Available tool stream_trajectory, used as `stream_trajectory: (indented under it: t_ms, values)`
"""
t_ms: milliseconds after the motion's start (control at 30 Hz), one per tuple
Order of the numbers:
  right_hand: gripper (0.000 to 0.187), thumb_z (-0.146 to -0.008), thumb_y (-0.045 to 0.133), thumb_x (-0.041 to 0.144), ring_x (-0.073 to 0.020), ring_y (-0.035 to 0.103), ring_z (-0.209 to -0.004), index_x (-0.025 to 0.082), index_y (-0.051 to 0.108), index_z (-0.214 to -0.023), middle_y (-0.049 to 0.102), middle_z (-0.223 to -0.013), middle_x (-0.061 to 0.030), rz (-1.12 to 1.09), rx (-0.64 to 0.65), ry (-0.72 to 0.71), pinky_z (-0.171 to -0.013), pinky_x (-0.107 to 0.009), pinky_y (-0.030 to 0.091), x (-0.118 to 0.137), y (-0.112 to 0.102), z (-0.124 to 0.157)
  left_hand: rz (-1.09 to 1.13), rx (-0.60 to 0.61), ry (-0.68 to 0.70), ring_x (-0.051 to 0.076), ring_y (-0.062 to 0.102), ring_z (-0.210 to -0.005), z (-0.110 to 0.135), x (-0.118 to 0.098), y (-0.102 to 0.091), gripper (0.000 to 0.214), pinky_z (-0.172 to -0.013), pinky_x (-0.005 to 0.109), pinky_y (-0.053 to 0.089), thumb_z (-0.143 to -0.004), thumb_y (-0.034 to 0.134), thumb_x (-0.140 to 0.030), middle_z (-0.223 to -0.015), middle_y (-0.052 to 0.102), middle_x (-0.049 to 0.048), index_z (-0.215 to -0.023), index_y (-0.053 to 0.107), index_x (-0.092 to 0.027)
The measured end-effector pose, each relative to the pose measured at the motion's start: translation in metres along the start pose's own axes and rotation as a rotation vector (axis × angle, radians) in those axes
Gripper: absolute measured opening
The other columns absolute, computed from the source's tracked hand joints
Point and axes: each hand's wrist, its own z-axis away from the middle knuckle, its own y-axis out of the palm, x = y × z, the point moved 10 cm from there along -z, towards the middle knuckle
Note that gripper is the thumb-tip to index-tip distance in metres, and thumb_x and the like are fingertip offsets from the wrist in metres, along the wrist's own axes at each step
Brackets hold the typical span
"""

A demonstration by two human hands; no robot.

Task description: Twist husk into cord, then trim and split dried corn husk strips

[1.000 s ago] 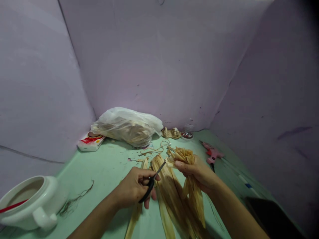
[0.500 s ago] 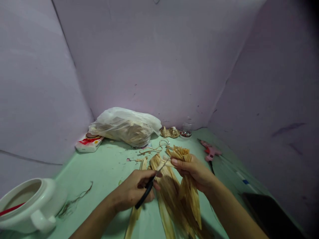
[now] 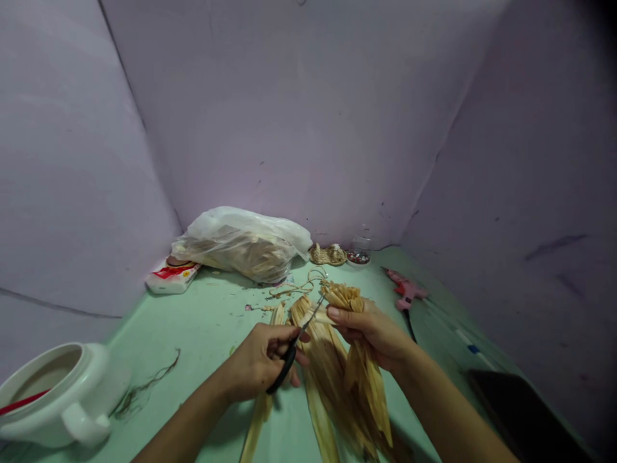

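Note:
My left hand (image 3: 263, 363) grips black-handled scissors (image 3: 288, 363), their blades pointing up and to the right toward a pale husk strip. My right hand (image 3: 371, 328) is closed around a gathered bundle of dried corn husks (image 3: 344, 296), whose crimped top shows above the fingers. A tail of the bundle hangs below that hand. Under both hands, long loose corn husks (image 3: 328, 379) lie on the green table (image 3: 216, 341). The blade tips sit just left of the bundle's top; whether they touch the strip I cannot tell.
A white plastic bag (image 3: 245, 244) of husks lies at the back, beside a tissue pack (image 3: 172, 279). Braided pieces (image 3: 328, 255) and a bowl of beads (image 3: 358, 258) stand near the wall. A pink glue gun (image 3: 407, 290) and dark tablet-like object (image 3: 520, 415) lie right; a white pot (image 3: 91, 386) stands left.
The scissors have swung to a steeper angle, their tips now higher beside the bundle's top. My right hand and the bundle have shifted slightly left.

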Motion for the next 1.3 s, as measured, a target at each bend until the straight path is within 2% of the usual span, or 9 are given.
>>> stream_trajectory:
  t_ms: [300, 433, 567, 700, 800, 967, 1067, 1200, 1300]
  values:
    - [0.035, -0.064, 0.069, 0.031, -0.0021, 0.017, -0.042, 0.017, 0.037, -0.061, 0.028, -0.05, 0.0087, -0.002, 0.0, 0.02, -0.04, -0.019, 0.01, -0.004, -0.002, -0.001, 0.017, -0.081, -0.071, 0.015, 0.06, -0.045, -0.002, 0.006, -0.008, 0.044, -0.032, 0.017, 0.03, -0.052, 0.053, -0.014, -0.074, 0.066, 0.0057, -0.097, 0.052, -0.013]
    - [0.031, -0.062, 0.07, 0.036, -0.0029, 0.02, -0.043, 0.016, 0.047, -0.069, 0.031, -0.052, 0.0079, 0.022, -0.018, 0.002, -0.041, -0.019, 0.014, -0.002, -0.004, -0.001, -0.042, -0.363, 0.001, 0.012, 0.056, -0.043, 0.001, -0.006, -0.057, 0.04, -0.032, 0.018, 0.028, -0.056, 0.055, -0.019, -0.071, 0.065, 0.0039, -0.096, 0.052, -0.015]
    - [0.03, -0.056, 0.074, 0.031, -0.0048, 0.032, -0.048, 0.015, 0.051, -0.067, 0.04, -0.056, 0.0052, 0.186, -0.116, -0.009, -0.044, -0.02, 0.025, -0.003, -0.016, -0.002, -0.447, -0.433, -0.102, 0.012, 0.05, -0.041, 0.003, 0.001, -0.087, 0.017, -0.04, 0.021, 0.033, -0.06, 0.054, -0.025, -0.049, 0.055, -0.0016, -0.074, 0.057, -0.016]
    - [0.03, -0.057, 0.073, 0.029, -0.0073, 0.04, -0.057, 0.016, 0.047, -0.064, 0.041, -0.06, 0.0043, 0.184, -0.135, 0.038, -0.052, -0.021, 0.038, -0.01, -0.019, -0.003, -0.976, -0.385, -0.172, 0.02, 0.057, -0.058, 0.001, 0.014, -0.074, 0.014, -0.048, 0.026, 0.034, -0.055, 0.059, -0.031, -0.062, 0.063, 0.0057, -0.063, 0.059, -0.018]
    - [0.032, -0.056, 0.074, 0.029, -0.0075, 0.043, -0.057, 0.017, 0.047, -0.069, 0.041, -0.062, 0.0051, 0.14, -0.122, 0.131, -0.053, -0.023, 0.043, -0.021, -0.016, -0.002, -1.081, -0.484, -0.159, 0.024, 0.059, -0.07, -0.002, 0.018, -0.068, 0.014, -0.053, 0.027, 0.034, -0.06, 0.052, -0.023, -0.074, 0.066, 0.0087, -0.071, 0.061, -0.02]
    - [0.031, -0.059, 0.071, 0.03, -0.0029, 0.029, -0.039, 0.017, 0.043, -0.061, 0.031, -0.046, 0.0094, 0.091, -0.14, 0.19, -0.037, -0.017, 0.034, -0.031, -0.013, -0.002, -0.604, -0.511, -0.072, 0.015, 0.053, -0.056, -0.005, 0.014, -0.071, 0.015, -0.049, 0.022, 0.032, -0.058, 0.051, -0.013, -0.06, 0.059, 0.0013, -0.071, 0.057, -0.018]
    - [0.03, -0.058, 0.072, 0.026, -0.0036, 0.036, -0.038, 0.016, 0.044, -0.059, 0.039, -0.045, 0.0079, -0.004, -0.14, 0.166, -0.036, -0.016, 0.034, -0.032, -0.007, -0.005, -0.163, -0.454, -0.071, 0.008, 0.04, -0.042, 0.0, 0.006, -0.063, 0.026, -0.041, 0.018, 0.027, -0.055, 0.056, -0.013, -0.049, 0.047, -0.0065, -0.08, 0.053, -0.018]
    - [0.032, -0.052, 0.077, 0.02, -0.0103, 0.058, -0.065, 0.016, 0.047, -0.063, 0.06, -0.072, -0.0002, -0.246, -0.149, 0.102, -0.058, -0.021, 0.048, -0.028, 0.0, -0.007, 0.124, -0.373, 0.015, 0.006, 0.04, -0.045, 0.007, -0.011, -0.042, 0.04, -0.039, 0.016, 0.026, -0.051, 0.065, -0.016, -0.056, 0.051, -0.006, -0.088, 0.05, -0.018]
    - [0.036, -0.05, 0.078, 0.019, -0.014, 0.061, -0.072, 0.016, 0.045, -0.065, 0.062, -0.075, -0.0011, -0.367, -0.132, 0.076, -0.068, -0.028, 0.049, -0.027, 0.005, -0.007, 0.221, -0.292, 0.042, 0.007, 0.042, -0.048, 0.004, -0.007, -0.027, 0.042, -0.039, 0.016, 0.027, -0.052, 0.066, -0.019, -0.062, 0.053, -0.0041, -0.09, 0.048, -0.018]
